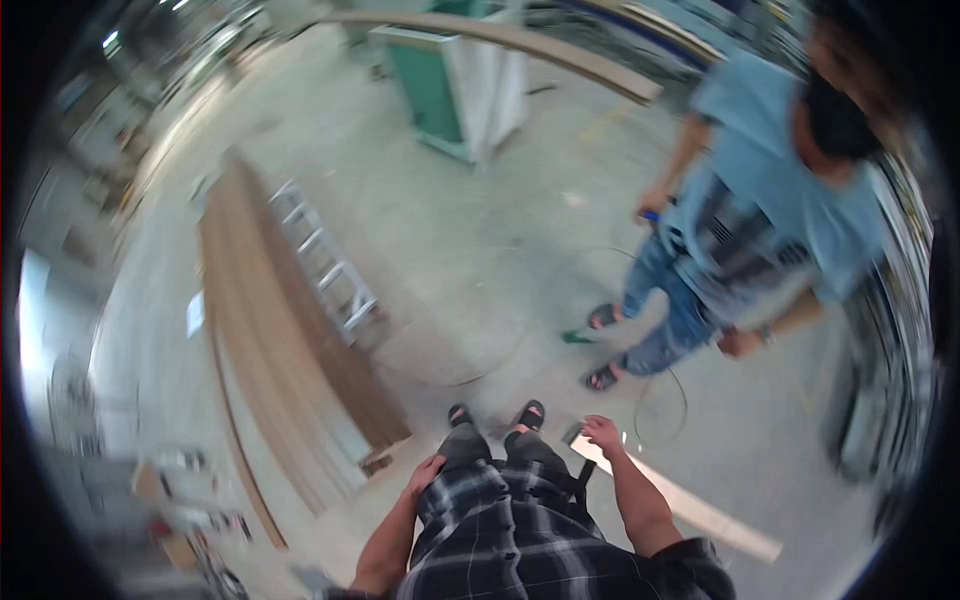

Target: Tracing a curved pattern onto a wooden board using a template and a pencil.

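My left hand [428,471] hangs against my left thigh, over the dark trousers [465,448]; its fingers are too blurred to read. My right hand [602,432] is held out at my right, fingers loosely apart, with nothing seen in it. Just beside and beneath it is the near end of a long pale board [705,512], which slants away to the lower right. A black upright part [585,478] shows under that end. Whether my right hand touches the board, I cannot tell.
Brown planks [275,330] lie stacked at left, beside an aluminium ladder [325,262]. A person [770,190] in a light blue shirt stands at right, holding something small and blue. A thin cable [640,408] loops over the floor. Farther off stands a green-and-white cabinet [455,95] under a long board [560,62].
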Demonstrator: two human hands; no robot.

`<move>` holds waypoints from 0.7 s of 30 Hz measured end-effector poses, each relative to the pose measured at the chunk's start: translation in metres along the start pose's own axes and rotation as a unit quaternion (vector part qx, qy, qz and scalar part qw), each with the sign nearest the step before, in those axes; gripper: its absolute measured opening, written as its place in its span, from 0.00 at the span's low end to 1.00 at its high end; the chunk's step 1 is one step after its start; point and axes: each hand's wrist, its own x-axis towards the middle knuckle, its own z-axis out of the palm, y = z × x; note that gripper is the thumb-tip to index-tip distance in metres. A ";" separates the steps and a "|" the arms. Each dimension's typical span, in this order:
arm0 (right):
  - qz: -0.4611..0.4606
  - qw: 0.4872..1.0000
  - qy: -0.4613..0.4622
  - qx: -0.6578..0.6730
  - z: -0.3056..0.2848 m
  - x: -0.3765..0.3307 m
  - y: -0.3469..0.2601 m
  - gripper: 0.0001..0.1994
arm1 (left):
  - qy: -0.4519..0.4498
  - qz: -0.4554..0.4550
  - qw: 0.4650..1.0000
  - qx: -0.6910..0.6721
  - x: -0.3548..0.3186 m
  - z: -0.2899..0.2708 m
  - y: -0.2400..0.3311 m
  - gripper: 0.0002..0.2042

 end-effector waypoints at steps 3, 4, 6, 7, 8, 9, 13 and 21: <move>0.038 0.998 -0.034 0.024 0.034 -0.010 -0.011 0.18 | 0.041 -0.072 0.994 -0.075 -0.025 -0.021 -0.021 0.18; 0.038 0.997 -0.029 0.060 0.040 -0.013 -0.016 0.17 | 0.044 -0.079 0.993 -0.076 -0.030 -0.027 -0.020 0.18; 0.044 0.997 -0.049 0.027 0.055 -0.021 -0.019 0.16 | 0.061 -0.048 0.993 -0.085 -0.039 -0.029 -0.031 0.19; 0.052 0.997 -0.059 0.008 0.063 -0.024 -0.017 0.16 | 0.062 -0.014 0.996 -0.067 -0.043 -0.031 -0.033 0.20; 0.064 0.995 -0.081 0.018 0.072 -0.033 -0.011 0.15 | 0.069 -0.017 0.994 -0.080 -0.047 -0.035 -0.031 0.20; 0.072 0.994 -0.079 0.017 0.084 -0.041 -0.005 0.15 | 0.075 -0.037 0.994 -0.075 -0.048 -0.041 -0.025 0.20; 0.030 0.988 -0.137 -0.063 0.117 -0.050 -0.008 0.09 | 0.093 -0.027 0.993 -0.073 -0.047 -0.055 -0.023 0.21; 0.049 0.986 -0.116 -0.106 0.155 -0.038 -0.048 0.11 | 0.101 -0.044 0.991 -0.076 -0.023 -0.089 -0.037 0.20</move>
